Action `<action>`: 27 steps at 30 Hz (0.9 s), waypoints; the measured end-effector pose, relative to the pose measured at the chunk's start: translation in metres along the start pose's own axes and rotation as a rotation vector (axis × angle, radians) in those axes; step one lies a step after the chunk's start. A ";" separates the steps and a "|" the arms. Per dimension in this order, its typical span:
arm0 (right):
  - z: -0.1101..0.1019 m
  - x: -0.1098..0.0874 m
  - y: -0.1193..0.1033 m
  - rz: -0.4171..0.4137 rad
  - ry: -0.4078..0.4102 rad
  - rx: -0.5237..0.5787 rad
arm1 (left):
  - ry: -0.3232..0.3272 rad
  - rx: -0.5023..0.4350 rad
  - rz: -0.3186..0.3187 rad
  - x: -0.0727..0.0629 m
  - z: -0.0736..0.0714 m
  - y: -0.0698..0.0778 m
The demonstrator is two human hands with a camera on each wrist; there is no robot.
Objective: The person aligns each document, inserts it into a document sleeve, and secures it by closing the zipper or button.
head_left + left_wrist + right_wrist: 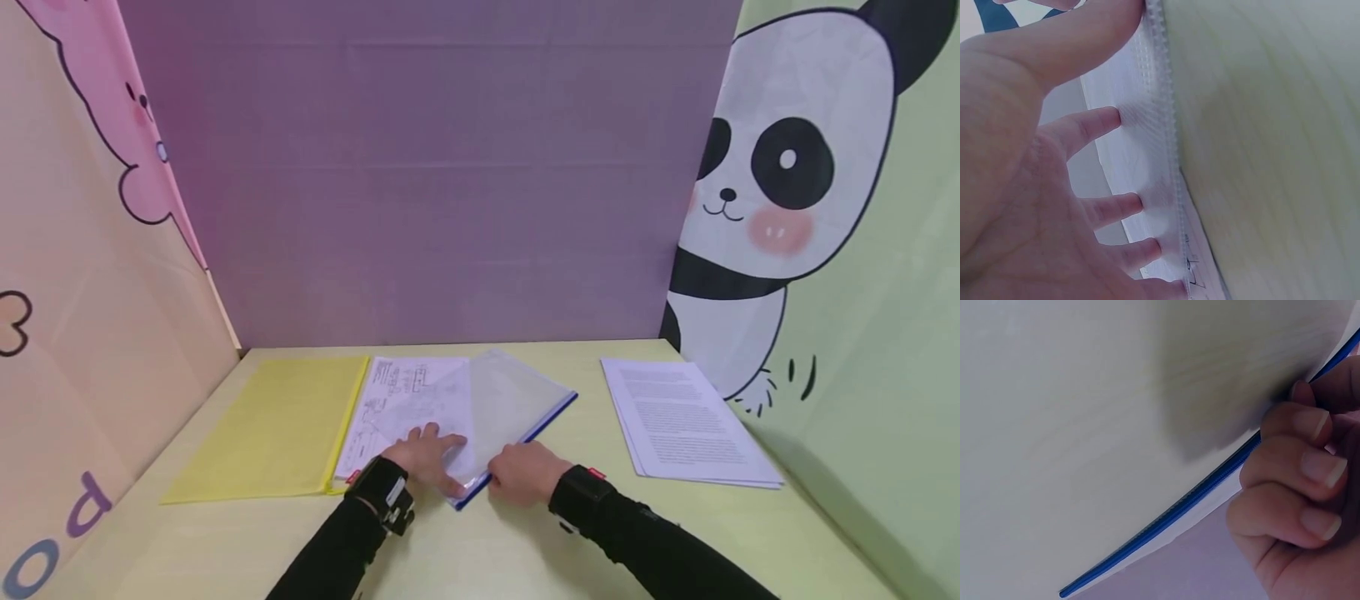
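Observation:
A clear plastic zip document bag [513, 392] with a blue zip edge [555, 411] lies slanted, overlapping white sheets with drawings and handwriting [405, 379]. My left hand [426, 457] rests on the bag near its lower corner, fingers spread. In the left wrist view its straight fingertips [1110, 117] press the textured plastic, and the thumb reaches the edge. With curled fingers, my right hand [528, 473] pinches the zip edge near that same corner. The blue zip [1179, 509] runs out from under those fingers in the right wrist view; whatever the thumb and forefinger pinch is partly hidden.
An opened yellow folder [277, 425] lies on the left, its spine beside the handwritten sheets. A stack of printed paper [686, 421] lies on the right of the table [480, 558]. A purple panel [465, 167] stands behind, with printed walls on both sides.

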State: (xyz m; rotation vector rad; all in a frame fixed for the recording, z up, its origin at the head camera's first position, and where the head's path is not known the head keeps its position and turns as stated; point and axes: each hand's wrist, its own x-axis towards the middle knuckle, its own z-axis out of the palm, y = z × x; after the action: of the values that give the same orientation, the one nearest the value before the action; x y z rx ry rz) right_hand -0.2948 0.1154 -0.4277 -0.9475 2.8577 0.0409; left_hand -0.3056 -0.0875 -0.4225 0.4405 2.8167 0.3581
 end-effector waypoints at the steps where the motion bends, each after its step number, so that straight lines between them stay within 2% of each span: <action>1: 0.001 0.000 0.000 -0.001 0.003 0.000 | -0.001 -0.001 0.000 0.000 0.000 0.000; 14: 0.002 0.002 0.003 0.005 -0.009 0.003 | -0.005 0.016 -0.008 0.001 -0.001 0.000; 27: 0.001 0.000 0.008 0.009 0.015 0.008 | -0.013 0.007 -0.024 0.002 -0.001 0.000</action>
State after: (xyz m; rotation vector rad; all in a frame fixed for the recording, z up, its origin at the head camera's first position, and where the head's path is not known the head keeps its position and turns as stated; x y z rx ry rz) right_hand -0.2996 0.1221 -0.4292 -0.9373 2.8733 0.0228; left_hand -0.3081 -0.0874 -0.4220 0.4094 2.8091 0.3388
